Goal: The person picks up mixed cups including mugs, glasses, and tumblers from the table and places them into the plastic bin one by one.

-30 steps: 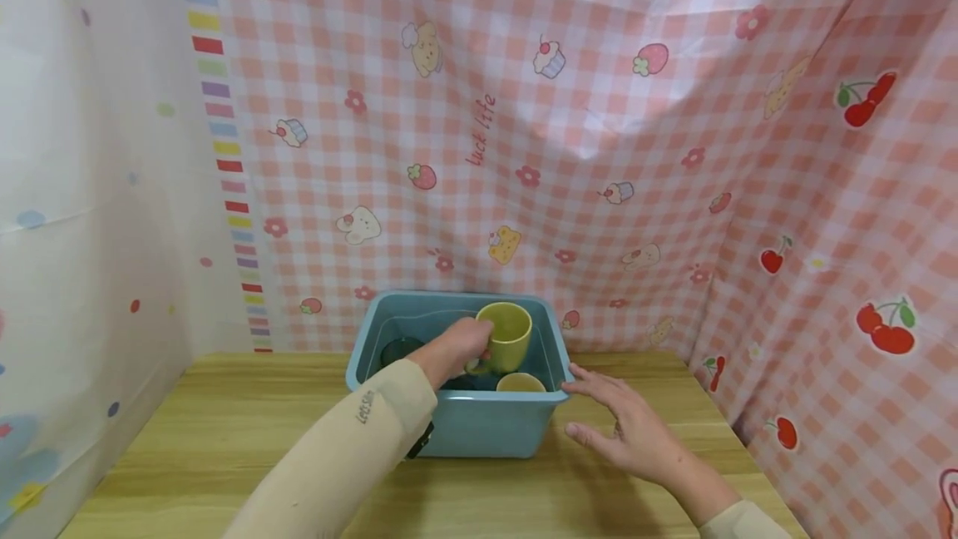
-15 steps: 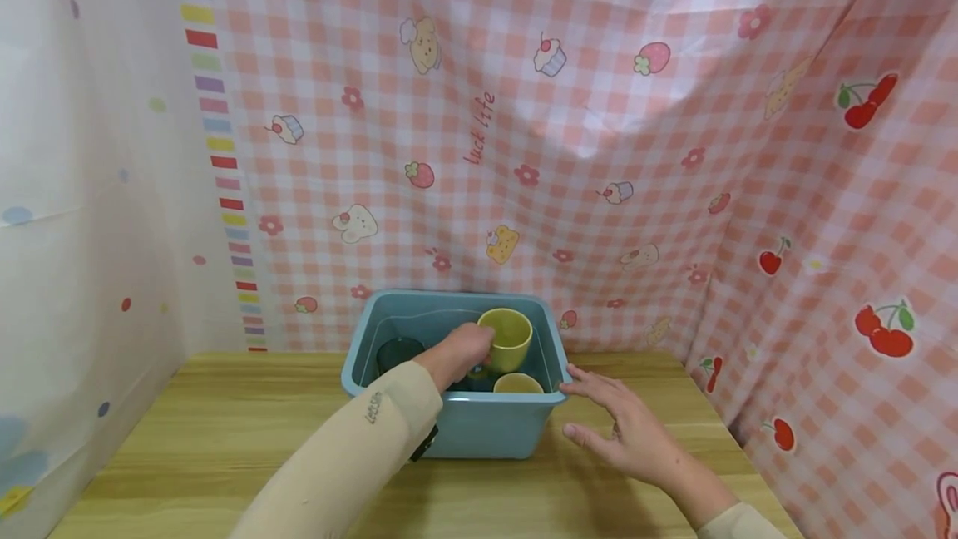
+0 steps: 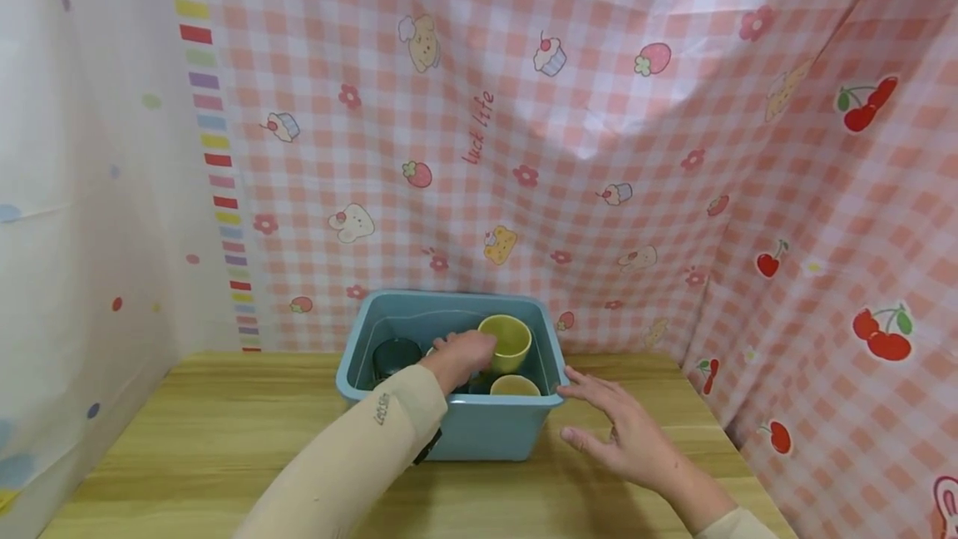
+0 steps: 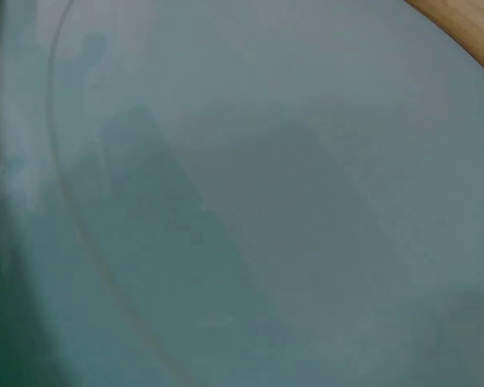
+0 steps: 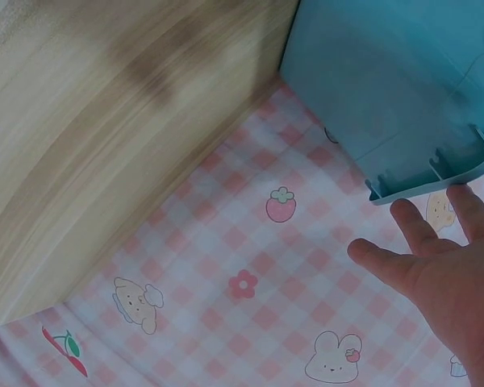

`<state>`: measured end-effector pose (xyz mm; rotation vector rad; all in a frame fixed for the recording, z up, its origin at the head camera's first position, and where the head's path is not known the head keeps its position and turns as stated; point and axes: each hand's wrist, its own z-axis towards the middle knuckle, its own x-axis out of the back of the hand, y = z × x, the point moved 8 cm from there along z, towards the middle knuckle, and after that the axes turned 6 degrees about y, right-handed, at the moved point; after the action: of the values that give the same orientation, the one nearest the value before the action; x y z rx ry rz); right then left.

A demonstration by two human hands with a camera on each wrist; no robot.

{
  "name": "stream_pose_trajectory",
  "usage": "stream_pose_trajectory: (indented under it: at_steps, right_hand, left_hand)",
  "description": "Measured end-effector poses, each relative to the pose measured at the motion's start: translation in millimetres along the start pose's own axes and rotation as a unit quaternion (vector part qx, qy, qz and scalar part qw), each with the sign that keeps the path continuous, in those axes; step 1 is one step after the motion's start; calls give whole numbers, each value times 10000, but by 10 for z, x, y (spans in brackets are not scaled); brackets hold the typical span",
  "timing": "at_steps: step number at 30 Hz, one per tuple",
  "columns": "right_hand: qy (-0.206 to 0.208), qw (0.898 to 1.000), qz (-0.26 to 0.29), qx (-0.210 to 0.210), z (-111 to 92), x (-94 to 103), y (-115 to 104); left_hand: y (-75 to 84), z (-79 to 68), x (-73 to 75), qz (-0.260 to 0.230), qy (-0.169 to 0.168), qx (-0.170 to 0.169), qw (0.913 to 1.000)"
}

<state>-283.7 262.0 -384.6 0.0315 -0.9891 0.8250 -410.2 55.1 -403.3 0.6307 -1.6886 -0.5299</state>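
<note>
A blue plastic bin stands on the table. In its right part a yellow-green mug sits upright, with a pale yellow cup in front of it. My left hand is inside the bin at the mug's left side, overlapping its rim; some fingers point away to the left, and the lower fingers are hidden. Dark round ware shows at the bin's left end. My right hand has spread fingers, and its fingertips touch the bin's right rim. The right wrist view shows these fingers at the edge.
The wooden table extends around the bin on both sides. A pink checked cloth hangs right behind the bin, and another cherry-print cloth at the right. On the left hangs a white dotted curtain.
The yellow-green mug has sunk slightly lower into the bin. My left hand has loosened, with fingers now showing on its left. The right hand stays at the rim.
</note>
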Motion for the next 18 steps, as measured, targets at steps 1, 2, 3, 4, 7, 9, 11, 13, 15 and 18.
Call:
stream_pose_trajectory:
  at_steps: [1, 2, 3, 4, 7, 9, 11, 13, 15, 18]
  right_hand:
    - [-6, 10000, 26, -11, -2, -5, 1]
    - [-9, 10000, 49, -14, -4, -8, 1]
    - [-5, 10000, 65, -20, -5, -10, 1]
    - [-5, 10000, 85, -37, -8, -11, 2]
    - [19, 10000, 86, -43, -10, -9, 6]
    - [37, 10000, 66, -36, -11, -7, 8]
    - [52, 10000, 38, -30, -10, -3, 10]
    - [50, 10000, 19, -37, -12, -2, 16]
    - [64, 10000, 8, -43, -14, 1, 20]
    - [72, 10000, 8, -59, -18, 5, 31]
  left_hand:
    - [-13, -7, -6, 3, -21, 64, 10000]
    - [-24, -15, -11, 14, -37, 99, 9999]
    - [-29, -17, -18, 23, -59, 102, 9999]
    - [-34, -19, -24, 23, -87, 101, 9999]
    - [-46, -23, -41, 28, -232, 119, 9997]
    - [-54, -21, -47, 110, -327, 172, 9993]
    - [-62, -22, -51, 242, -416, 253, 9985]
    - [-59, -34, -47, 398, -494, 357, 9973]
    - [-44, -57, -40, 563, -566, 467, 9957]
    - [-12, -124, -25, 736, -678, 656, 9928]
